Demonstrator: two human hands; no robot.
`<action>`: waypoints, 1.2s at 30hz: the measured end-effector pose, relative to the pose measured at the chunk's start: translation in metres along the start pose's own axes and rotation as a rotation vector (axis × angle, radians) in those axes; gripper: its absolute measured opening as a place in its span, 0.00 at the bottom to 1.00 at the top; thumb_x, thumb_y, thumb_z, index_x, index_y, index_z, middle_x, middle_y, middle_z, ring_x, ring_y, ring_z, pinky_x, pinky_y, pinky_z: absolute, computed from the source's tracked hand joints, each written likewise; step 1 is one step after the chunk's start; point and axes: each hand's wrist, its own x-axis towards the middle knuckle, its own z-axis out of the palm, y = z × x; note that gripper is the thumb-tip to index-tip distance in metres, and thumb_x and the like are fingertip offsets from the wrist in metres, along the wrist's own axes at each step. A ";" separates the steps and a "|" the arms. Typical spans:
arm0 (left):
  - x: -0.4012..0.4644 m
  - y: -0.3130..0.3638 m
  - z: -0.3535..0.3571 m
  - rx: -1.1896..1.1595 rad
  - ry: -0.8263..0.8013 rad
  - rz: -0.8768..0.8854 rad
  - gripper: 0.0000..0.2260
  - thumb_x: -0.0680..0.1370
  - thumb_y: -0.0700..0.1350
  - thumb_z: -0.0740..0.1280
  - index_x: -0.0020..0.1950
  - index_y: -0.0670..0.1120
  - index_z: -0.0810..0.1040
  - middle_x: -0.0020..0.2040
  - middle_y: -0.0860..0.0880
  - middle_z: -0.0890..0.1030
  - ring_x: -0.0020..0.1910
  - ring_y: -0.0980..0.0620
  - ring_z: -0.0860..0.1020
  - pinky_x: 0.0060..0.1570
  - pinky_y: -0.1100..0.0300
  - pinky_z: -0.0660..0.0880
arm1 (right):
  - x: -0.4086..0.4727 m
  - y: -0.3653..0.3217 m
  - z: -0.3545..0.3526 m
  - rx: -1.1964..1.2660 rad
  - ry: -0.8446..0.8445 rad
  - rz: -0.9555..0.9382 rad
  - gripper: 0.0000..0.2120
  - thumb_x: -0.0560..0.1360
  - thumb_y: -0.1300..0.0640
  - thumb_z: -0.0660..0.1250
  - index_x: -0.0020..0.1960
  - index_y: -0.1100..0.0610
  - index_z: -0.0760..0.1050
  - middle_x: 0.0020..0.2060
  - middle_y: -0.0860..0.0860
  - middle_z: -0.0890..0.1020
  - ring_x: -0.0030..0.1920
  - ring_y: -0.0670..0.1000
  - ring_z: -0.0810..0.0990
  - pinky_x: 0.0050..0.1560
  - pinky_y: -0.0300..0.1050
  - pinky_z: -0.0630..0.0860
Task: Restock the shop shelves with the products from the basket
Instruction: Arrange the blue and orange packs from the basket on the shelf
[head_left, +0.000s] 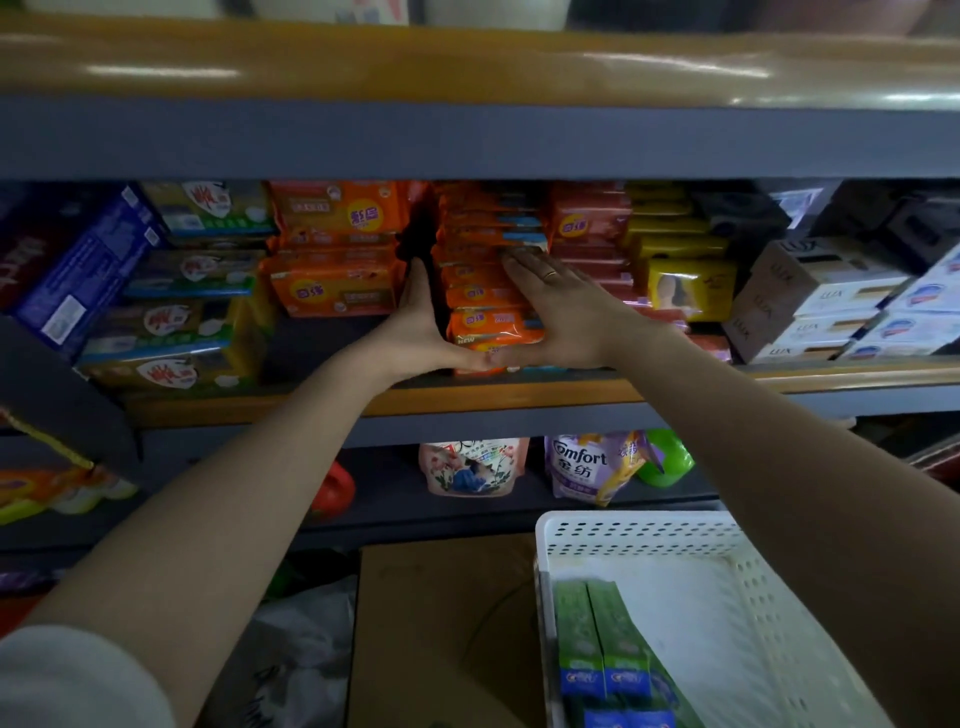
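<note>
Both hands frame the stack of orange soap packs (488, 312) on the shelf (519, 397): left hand (421, 332) and right hand (558, 306) flat, fingers straight, pressing its sides.

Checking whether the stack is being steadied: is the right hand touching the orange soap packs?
Touching. The head view shows the right hand lying flat, fingers straight, against the front of the orange soap packs.

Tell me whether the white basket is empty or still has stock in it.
Not empty. The white basket still holds green boxes lying along its left wall; the rest of the visible floor is bare. Its near end is out of frame.
</note>
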 end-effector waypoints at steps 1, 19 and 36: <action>0.001 0.000 -0.003 -0.004 -0.033 -0.009 0.65 0.58 0.57 0.79 0.71 0.51 0.27 0.78 0.49 0.42 0.76 0.52 0.49 0.74 0.51 0.55 | 0.003 -0.002 0.002 -0.011 -0.009 0.007 0.50 0.68 0.31 0.61 0.76 0.57 0.42 0.77 0.54 0.47 0.77 0.54 0.46 0.75 0.52 0.46; -0.044 0.009 -0.002 0.301 0.123 0.041 0.42 0.70 0.53 0.72 0.75 0.48 0.50 0.73 0.47 0.64 0.71 0.48 0.65 0.66 0.55 0.65 | -0.003 0.006 0.000 -0.062 0.052 0.046 0.43 0.72 0.32 0.54 0.76 0.57 0.48 0.77 0.54 0.52 0.76 0.55 0.52 0.75 0.52 0.48; -0.148 0.004 0.080 0.788 -0.060 0.425 0.20 0.74 0.44 0.65 0.66 0.42 0.70 0.65 0.44 0.74 0.65 0.43 0.71 0.61 0.49 0.71 | -0.077 -0.026 0.013 -0.014 0.269 0.139 0.22 0.78 0.51 0.54 0.69 0.60 0.65 0.70 0.60 0.67 0.69 0.62 0.66 0.69 0.57 0.62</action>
